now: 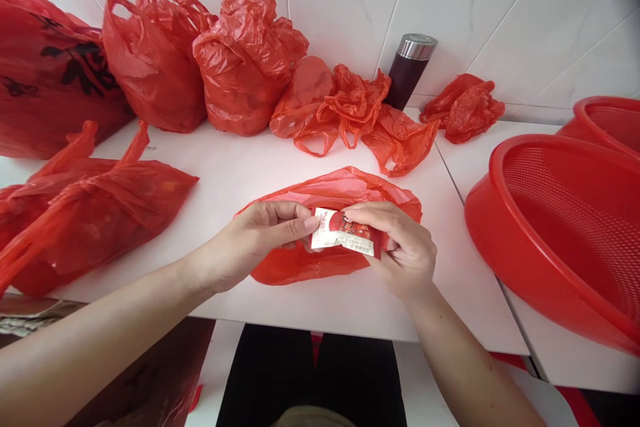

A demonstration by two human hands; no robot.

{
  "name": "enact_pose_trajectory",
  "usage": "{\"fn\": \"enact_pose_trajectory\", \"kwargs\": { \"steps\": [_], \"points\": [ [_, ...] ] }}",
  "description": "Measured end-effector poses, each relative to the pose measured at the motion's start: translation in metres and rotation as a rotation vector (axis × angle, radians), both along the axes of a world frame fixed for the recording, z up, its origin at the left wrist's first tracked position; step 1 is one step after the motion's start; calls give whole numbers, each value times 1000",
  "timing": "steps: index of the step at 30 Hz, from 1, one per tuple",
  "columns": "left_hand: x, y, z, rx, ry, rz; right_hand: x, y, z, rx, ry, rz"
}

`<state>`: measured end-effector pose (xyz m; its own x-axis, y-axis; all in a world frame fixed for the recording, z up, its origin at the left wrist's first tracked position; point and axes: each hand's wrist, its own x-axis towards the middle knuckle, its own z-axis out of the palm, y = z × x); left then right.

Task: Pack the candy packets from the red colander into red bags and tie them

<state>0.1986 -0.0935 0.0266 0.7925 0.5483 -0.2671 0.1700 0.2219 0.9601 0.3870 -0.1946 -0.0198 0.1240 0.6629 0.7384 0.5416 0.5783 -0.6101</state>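
Between my two hands is a small red and cream printed packet (345, 232), held level above an opened red plastic bag (300, 270) on the white table. My left hand (273, 235) pinches the packet's left end between thumb and fingers. At the other end, my right hand (403, 243) grips it with the thumb and fingers closed around its edge. The print is too small to read. Beneath the hands the bag lies with its mouth spread wide; its inside is partly hidden by my hands and the packet.
Filled red bags (245, 60) line the wall, and a tied red bag (100, 220) lies at left. Crumpled red bags (350, 103) surround a dark thermos (407, 73). Large red plastic baskets (505, 213) stand at right. The white table's (310, 313) front edge runs just before my lap.
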Motion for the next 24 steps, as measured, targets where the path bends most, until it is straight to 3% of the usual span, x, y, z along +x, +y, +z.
{"fn": "enact_pose_trajectory", "kwargs": {
  "steps": [6,12,24],
  "points": [
    [4,-4,4,55,-73,44,-1,-4,-2,-56,90,-71],
    [6,-7,8,81,-101,18,-2,-4,0,-55,180,-21],
    [6,-6,5,88,-92,14,-2,-3,-1,-25,162,-41]
  ]
}}
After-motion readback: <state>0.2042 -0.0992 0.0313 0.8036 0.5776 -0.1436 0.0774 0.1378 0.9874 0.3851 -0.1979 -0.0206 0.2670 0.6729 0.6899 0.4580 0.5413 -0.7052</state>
